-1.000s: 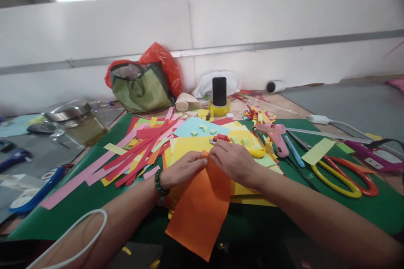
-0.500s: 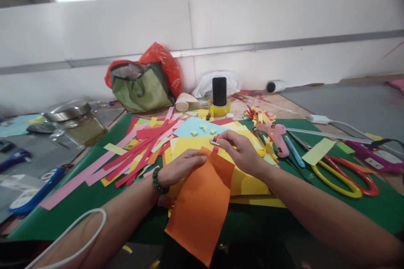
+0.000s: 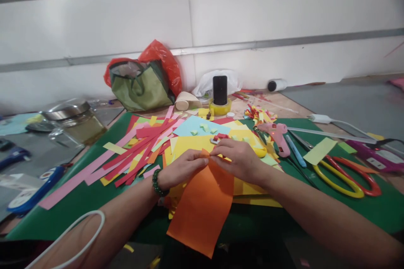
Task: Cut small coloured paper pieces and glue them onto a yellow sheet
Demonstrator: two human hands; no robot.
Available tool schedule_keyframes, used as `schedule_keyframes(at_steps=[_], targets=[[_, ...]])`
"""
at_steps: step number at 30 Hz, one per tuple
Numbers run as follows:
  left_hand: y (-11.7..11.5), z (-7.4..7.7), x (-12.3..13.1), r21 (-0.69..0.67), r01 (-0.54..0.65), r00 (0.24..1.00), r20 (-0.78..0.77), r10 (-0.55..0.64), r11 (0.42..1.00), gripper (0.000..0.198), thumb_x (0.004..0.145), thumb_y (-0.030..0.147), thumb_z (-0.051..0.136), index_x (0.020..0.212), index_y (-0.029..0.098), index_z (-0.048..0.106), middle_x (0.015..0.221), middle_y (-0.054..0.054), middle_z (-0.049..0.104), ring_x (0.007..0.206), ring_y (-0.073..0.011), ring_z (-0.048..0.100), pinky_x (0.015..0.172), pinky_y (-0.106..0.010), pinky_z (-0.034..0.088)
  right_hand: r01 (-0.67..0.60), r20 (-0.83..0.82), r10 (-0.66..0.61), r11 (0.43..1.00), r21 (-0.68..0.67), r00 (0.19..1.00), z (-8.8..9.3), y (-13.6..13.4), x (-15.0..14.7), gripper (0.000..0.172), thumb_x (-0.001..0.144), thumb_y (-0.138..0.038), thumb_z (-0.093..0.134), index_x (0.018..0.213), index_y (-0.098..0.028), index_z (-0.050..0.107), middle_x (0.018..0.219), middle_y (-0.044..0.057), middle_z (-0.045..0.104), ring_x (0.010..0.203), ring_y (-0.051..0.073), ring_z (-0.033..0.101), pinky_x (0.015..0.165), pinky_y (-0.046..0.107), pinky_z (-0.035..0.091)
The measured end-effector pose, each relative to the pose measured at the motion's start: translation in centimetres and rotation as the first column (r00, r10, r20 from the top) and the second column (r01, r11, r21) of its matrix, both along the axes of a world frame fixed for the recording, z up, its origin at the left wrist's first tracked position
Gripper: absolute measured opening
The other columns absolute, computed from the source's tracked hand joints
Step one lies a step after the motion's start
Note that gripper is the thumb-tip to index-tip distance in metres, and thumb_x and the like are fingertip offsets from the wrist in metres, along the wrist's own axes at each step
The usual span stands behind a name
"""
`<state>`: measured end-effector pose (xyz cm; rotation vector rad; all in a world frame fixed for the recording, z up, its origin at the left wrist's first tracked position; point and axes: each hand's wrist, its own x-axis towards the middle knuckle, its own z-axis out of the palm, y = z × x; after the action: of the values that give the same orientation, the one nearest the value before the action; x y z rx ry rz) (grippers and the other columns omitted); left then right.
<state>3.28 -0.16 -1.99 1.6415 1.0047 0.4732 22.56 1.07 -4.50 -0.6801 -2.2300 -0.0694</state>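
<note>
An orange sheet of paper (image 3: 202, 210) hangs down from both hands over the front of the table, curved slightly at its lower end. My left hand (image 3: 184, 168), with a green bead bracelet at the wrist, pinches its top edge between thumb and fingers. Beside it, my right hand (image 3: 238, 159) is closed on the same top edge, thumb and index finger together. Just beyond the right fingers, a small metal piece with red bits (image 3: 217, 138) lies on yellow paper (image 3: 183, 142). Light green scraps (image 3: 205, 127) rest on a light blue sheet (image 3: 186, 126).
Coloured paper strips (image 3: 142, 147) lie piled on the left. To the right are a pink glue gun (image 3: 277, 136), a light blue pen-like tool (image 3: 296, 151) and large scissors (image 3: 344, 180). Farther back stand a phone (image 3: 220, 90), a tape roll (image 3: 221, 109), a green bag (image 3: 142, 88) and a glass jar (image 3: 75, 121).
My right hand has left the small metal piece and moved down and left onto the orange sheet's top edge. My left hand keeps its hold on the sheet.
</note>
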Motion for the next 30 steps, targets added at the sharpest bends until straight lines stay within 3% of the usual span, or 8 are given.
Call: schedule_keyframes(at_steps=[8, 14, 22, 25, 30], targets=[[-0.1, 0.2, 0.0, 0.078, 0.043, 0.998, -0.040, -0.040, 0.996, 0.031, 0.078, 0.045, 0.048, 0.063, 0.019, 0.042, 0.054, 0.007, 0.034, 0.050, -0.0077, 0.033, 0.047, -0.021, 0.027, -0.033, 0.004, 0.033, 0.994, -0.108, 0.999, -0.3, 0.3, 0.0, 0.015, 0.084, -0.013, 0.051, 0.074, -0.019, 0.060, 0.073, 0.003, 0.065, 0.069, 0.014, 0.061, 0.060, 0.023, 0.045], [-0.1, 0.2, 0.0, 0.047, 0.012, 0.999, -0.038, -0.010, 0.999, 0.032, 0.078, 0.046, 0.047, 0.064, 0.019, 0.042, 0.056, 0.006, 0.033, 0.051, -0.0078, 0.031, 0.047, -0.022, 0.027, -0.051, 0.019, 0.054, 0.990, -0.128, 0.998, 0.0, 0.3, 0.4, 0.015, 0.090, -0.020, 0.052, 0.085, -0.020, 0.066, 0.083, 0.005, 0.068, 0.078, 0.015, 0.064, 0.064, 0.024, 0.046], [0.1, -0.3, 0.0, 0.159, 0.089, 0.993, -0.092, -0.075, 0.983, 0.027, 0.080, 0.040, 0.045, 0.064, 0.018, 0.043, 0.058, 0.005, 0.036, 0.056, -0.0095, 0.033, 0.053, -0.023, 0.031, -0.112, -0.058, 0.103, 0.978, -0.177, 0.993, 0.1, 0.2, 0.2, 0.015, 0.081, -0.011, 0.054, 0.071, -0.018, 0.063, 0.071, 0.002, 0.063, 0.065, 0.012, 0.059, 0.059, 0.023, 0.044], [0.2, -0.3, -0.2, 0.145, 0.104, 0.992, -0.088, -0.092, 0.984, 0.026, 0.080, 0.039, 0.046, 0.066, 0.017, 0.046, 0.060, 0.004, 0.039, 0.058, -0.0100, 0.036, 0.055, -0.023, 0.032, -0.154, -0.136, 0.117, 0.939, -0.308, 0.984, 0.4, 0.2, 0.1, 0.015, 0.079, -0.011, 0.055, 0.068, -0.018, 0.063, 0.068, 0.001, 0.063, 0.063, 0.012, 0.057, 0.059, 0.023, 0.045], [0.2, 0.1, -0.2, 0.099, 0.103, 0.994, -0.035, -0.100, 0.990, 0.025, 0.078, 0.039, 0.050, 0.067, 0.017, 0.049, 0.061, 0.004, 0.045, 0.059, -0.0104, 0.039, 0.057, -0.023, 0.035, -0.189, -0.226, 0.073, 0.815, -0.548, 0.971, 0.8, 0.2, 0.0, 0.012, 0.077, -0.013, 0.054, 0.067, -0.018, 0.060, 0.061, -0.002, 0.059, 0.055, 0.009, 0.052, 0.052, 0.021, 0.042]])
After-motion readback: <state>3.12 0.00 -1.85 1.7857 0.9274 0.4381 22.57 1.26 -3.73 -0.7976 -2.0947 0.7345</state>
